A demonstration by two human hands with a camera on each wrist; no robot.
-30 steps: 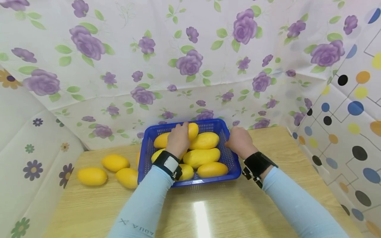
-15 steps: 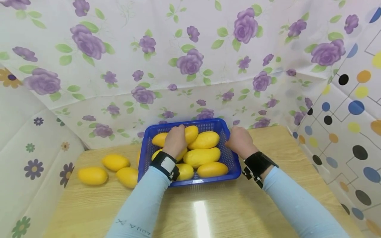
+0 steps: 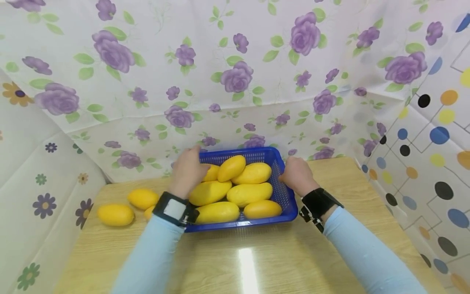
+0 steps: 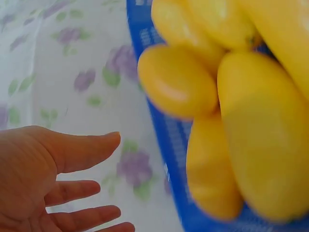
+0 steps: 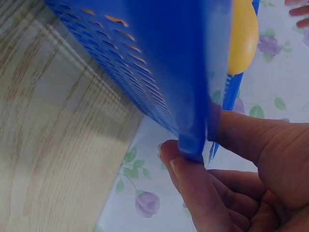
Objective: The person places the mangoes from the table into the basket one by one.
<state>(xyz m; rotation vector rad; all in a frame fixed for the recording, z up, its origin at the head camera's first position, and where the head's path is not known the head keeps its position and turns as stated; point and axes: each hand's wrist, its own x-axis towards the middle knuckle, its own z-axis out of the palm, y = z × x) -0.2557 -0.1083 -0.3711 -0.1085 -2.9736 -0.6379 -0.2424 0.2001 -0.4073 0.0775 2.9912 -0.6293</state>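
A blue plastic basket holds several yellow mangoes, one mango lying on top of the others. The left hand is over the basket's left side in the head view, holding nothing. In the left wrist view, that hand has its thumb and fingers extended, apart from the mangoes. The right hand grips the basket's right rim. The right wrist view shows this hand pinching the blue rim between thumb and fingers.
Left of the basket, a mango and a second mango lie on the wooden table; the left wrist partly covers another mango. A flowered cloth hangs close behind the basket. Dotted cloth covers the right side.
The left hand has let go of the mango on top of the pile and moved left, uncovering more mangoes. The right hand has stayed on the basket's rim.
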